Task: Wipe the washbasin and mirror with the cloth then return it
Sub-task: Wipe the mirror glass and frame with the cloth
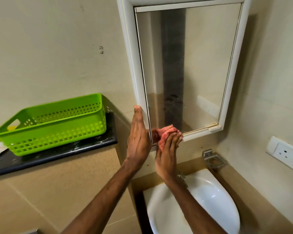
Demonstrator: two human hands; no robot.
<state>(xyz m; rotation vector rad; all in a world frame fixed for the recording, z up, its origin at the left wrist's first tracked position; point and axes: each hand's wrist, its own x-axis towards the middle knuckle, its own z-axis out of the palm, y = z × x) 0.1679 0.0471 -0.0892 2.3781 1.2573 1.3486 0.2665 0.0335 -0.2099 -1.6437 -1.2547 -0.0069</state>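
Observation:
The mirror (201, 68) hangs in a white frame on the wall above the white washbasin (210, 196). My right hand (167, 156) presses a bunched pink-red cloth (166, 132) against the mirror's lower left corner. My left hand (139, 141) is flat with fingers straight, its edge resting against the left side of the white frame. It holds nothing. Both forearms reach up from the bottom of the view, and the right one crosses over the tap (183, 179) at the back of the basin.
A green perforated basket (57, 130) stands on a black counter ledge (57, 157) to the left. A metal soap holder (213, 160) is fixed to the wall right of the tap. A white wall socket (285, 152) sits at far right.

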